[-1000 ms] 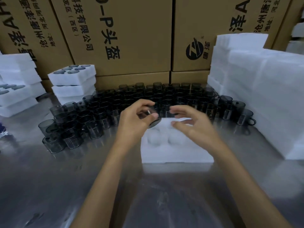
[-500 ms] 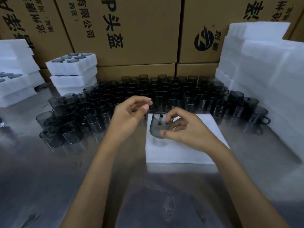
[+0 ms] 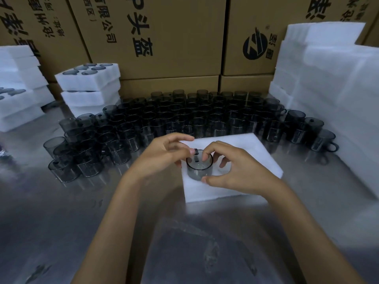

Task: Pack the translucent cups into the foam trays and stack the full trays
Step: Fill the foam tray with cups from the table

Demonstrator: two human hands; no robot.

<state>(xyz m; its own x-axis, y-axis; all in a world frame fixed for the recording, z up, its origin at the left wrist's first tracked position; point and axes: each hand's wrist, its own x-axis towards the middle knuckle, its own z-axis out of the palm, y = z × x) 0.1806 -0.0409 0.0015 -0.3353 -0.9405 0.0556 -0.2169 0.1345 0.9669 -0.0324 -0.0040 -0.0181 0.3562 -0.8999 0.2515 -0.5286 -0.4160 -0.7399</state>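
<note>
A white foam tray lies on the steel table in front of me. One smoky translucent cup stands upright at the tray's near left part. My right hand holds this cup, thumb on its near wall and fingers curled over the far rim. My left hand hovers just left of the cup, fingertips close to its far rim; contact is unclear. A large crowd of the same cups covers the table behind the tray.
Filled foam trays are stacked at the back left and far left. A tall pile of foam trays stands on the right. Cardboard boxes wall off the back. The steel table spreads out toward me.
The cup passed from my left hand to my right, then came down upright onto the tray's near left part. My left hand followed it to the rim.
</note>
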